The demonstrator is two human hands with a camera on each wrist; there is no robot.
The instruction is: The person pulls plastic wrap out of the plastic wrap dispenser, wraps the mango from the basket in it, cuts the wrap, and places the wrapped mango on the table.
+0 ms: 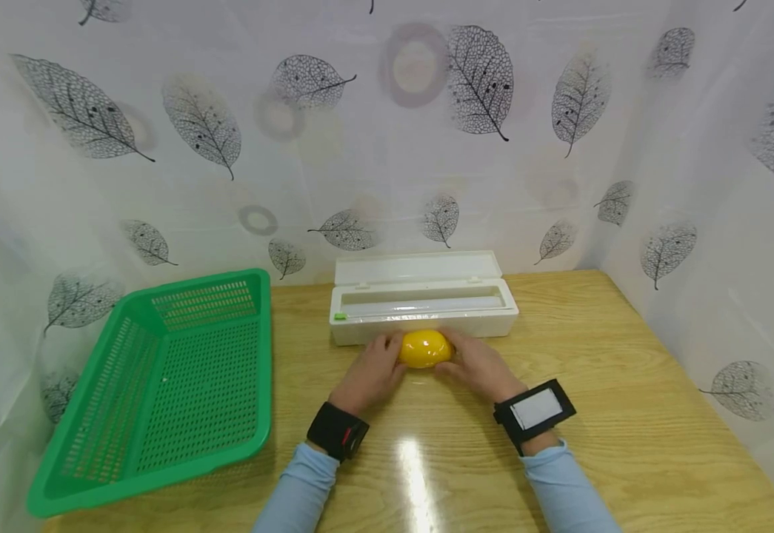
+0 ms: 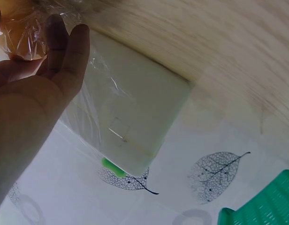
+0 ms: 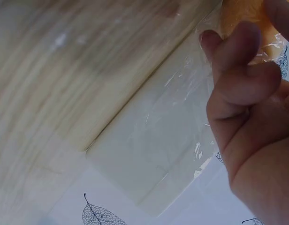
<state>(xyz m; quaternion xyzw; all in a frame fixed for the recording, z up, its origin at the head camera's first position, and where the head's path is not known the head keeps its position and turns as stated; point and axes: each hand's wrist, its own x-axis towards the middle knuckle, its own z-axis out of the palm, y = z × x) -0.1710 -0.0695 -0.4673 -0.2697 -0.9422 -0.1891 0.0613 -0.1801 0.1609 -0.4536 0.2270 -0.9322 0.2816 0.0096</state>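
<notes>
Yellow fruit (image 1: 424, 349) held end to end between two hands

The left hand (image 1: 372, 371) grips the fruit's left end and the right hand (image 1: 483, 364) its right end, both narrowed round it, thumbs on the near side and fingers toward the far side. The fruit's long axis runs left to right, straight from one hand to the other, so neither hand is nearer; that line looks like the relation that matters most. Clear film (image 2: 95, 89) covers the fruit and spreads across the front of the white box (image 1: 367, 333) (the wrist views show its creases best).

The box stands just beyond the fruit, its own length also running left to right; whether the two touch, I cannot tell. Its lid (image 1: 420, 269) is tipped back on the far side, a pale roll (image 1: 426, 304) lies inside, and a green tab (image 1: 340, 316) sits at the left end of the near rim.

Farther out, a green basket (image 1: 200, 385) stands on the left of the wooden table (image 1: 600, 355), well apart from the fruit. A leaf-printed sheet (image 1: 360, 163) hangs along the far side.
</notes>
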